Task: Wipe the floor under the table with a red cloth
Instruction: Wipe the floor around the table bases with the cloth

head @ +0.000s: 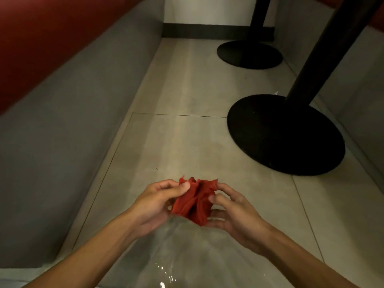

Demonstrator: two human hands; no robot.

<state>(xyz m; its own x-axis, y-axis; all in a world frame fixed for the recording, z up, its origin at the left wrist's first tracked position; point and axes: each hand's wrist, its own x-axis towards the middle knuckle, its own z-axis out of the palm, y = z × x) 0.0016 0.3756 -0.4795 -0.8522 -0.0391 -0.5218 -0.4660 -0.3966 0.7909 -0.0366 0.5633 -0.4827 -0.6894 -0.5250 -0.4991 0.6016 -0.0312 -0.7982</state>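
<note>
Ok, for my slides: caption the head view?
Left hand and right hand hold a bunched red cloth above the floor, near a table base.

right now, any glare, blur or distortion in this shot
Head view: dim, warm light; small white glints on a shiny patch at the bottom edge; the wide-angle lens leans the table post; the red cloth, pinched by left hand and right hand, looks slightly soft.

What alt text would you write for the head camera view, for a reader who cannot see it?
The left hand and right hand pinch a crumpled red cloth between them above a pale tiled floor. A near table base and a far table base, both black and round, stand on the right; a red bench runs along the left.
</note>
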